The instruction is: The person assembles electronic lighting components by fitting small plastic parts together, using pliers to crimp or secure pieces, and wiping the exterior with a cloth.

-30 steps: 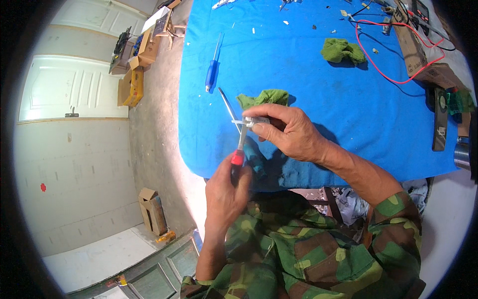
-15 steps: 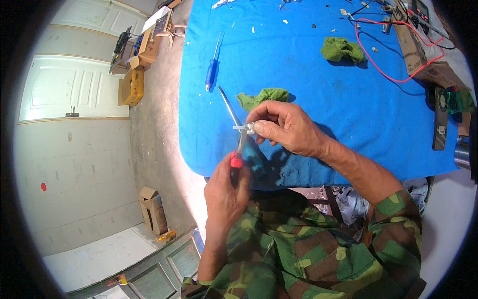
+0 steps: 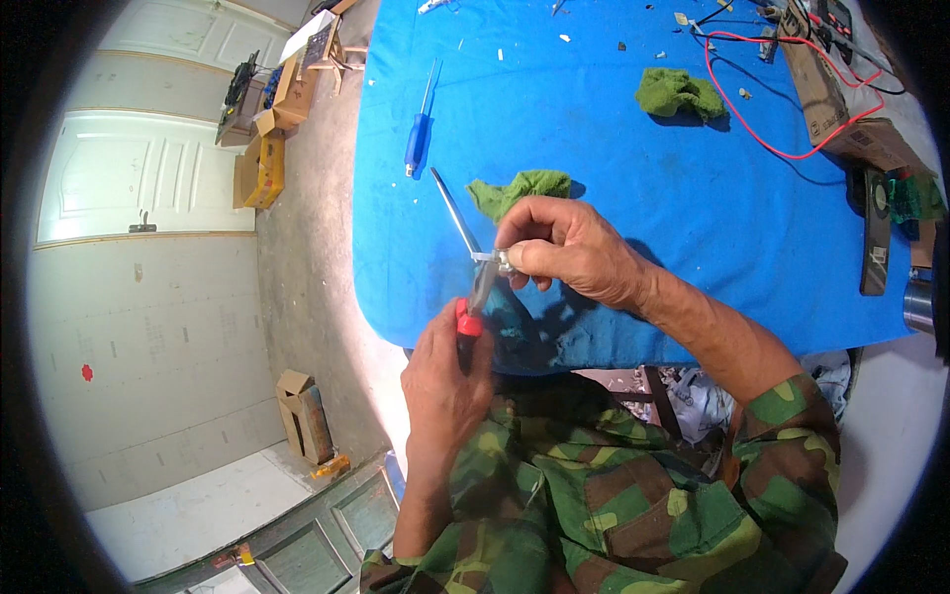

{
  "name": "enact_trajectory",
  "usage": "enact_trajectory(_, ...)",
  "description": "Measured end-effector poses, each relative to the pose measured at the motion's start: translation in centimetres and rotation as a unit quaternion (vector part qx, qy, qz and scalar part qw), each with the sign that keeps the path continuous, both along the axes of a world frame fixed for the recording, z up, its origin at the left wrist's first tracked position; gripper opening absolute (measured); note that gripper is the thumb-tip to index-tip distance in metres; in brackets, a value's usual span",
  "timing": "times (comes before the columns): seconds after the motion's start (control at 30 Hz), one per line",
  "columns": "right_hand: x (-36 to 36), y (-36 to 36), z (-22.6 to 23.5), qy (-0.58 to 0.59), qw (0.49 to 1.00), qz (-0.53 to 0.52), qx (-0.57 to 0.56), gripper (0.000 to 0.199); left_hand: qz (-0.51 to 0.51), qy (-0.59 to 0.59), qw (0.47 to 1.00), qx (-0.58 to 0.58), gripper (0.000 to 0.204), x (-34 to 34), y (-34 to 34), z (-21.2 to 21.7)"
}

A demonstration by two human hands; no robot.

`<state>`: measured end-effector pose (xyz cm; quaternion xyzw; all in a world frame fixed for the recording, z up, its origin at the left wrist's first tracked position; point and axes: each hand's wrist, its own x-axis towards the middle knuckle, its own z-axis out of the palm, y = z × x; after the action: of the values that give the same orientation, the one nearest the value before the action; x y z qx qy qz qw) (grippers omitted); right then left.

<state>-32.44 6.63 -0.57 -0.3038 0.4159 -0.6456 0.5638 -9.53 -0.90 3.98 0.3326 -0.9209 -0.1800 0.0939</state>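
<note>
My left hand [image 3: 440, 381] is wrapped round the red and black handle of a tool [image 3: 469, 322] with a flat grey blade, blurred in part. The blade points away from me and meets a small whitish part [image 3: 501, 260]. That part is pinched between thumb and fingers of my right hand [image 3: 574, 249]; what kind it is, I cannot make out. Beneath the two hands lies a long metal shaft [image 3: 453, 210], its near end hidden behind the blade. A green cloth [image 3: 524, 193] lies crumpled just beyond my right hand. Farther off on the left is a blue-handled screwdriver [image 3: 417, 144].
The blue cloth-covered table [image 3: 614, 168] bears small scraps at its far side. Another green cloth [image 3: 681, 95] lies farther right, by a red wire [image 3: 725, 117]. Along the right edge stand a cardboard box [image 3: 816, 99] and a dark flat bar [image 3: 875, 233].
Both hands stay close together with the blade at the small part. The blade and part have shifted only slightly; the view has moved a little.
</note>
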Motion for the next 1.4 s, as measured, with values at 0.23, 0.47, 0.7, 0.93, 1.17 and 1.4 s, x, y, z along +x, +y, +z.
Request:
enact_trajectory(0.23, -0.1, -0.1, -0.3, -0.024, 1.0, 0.017, 0.002, 0.022, 0.017, -0.052, 0.997, -0.052, 0.04, -0.4, 0.3, 0.3)
enact_trajectory(0.47, 0.1, -0.2, -0.4, -0.023, 1.0, 0.005, 0.005, 0.025, 0.025, -0.049, 0.995, -0.079, 0.037, -0.2, 0.4, -0.3)
enact_trajectory(0.7, 0.1, -0.3, -0.6, -0.034, 0.999, 0.008, 0.002, 0.03, 0.037, -0.04, 0.996, -0.077, 0.037, -0.1, 0.4, 0.2)
enact_trajectory(0.93, 0.3, -0.4, -1.2, -0.046, 0.999, 0.011, -0.017, 0.031, 0.028, -0.011, 1.0, -0.004, 0.04, 0.4, 0.4, 0.3)
enact_trajectory(1.17, 0.8, -0.8, -1.4, -0.015, 0.999, -0.004, -0.037, 0.033, 0.017, 0.005, 0.999, -0.031, 0.041, 0.5, 0.4, 0.9)
enact_trajectory(1.4, 1.3, -0.8, -1.3, -0.013, 0.998, -0.018, -0.057, 0.031, 0.045, -0.017, 0.998, -0.034, 0.038, 0.2, 1.1, 1.1)
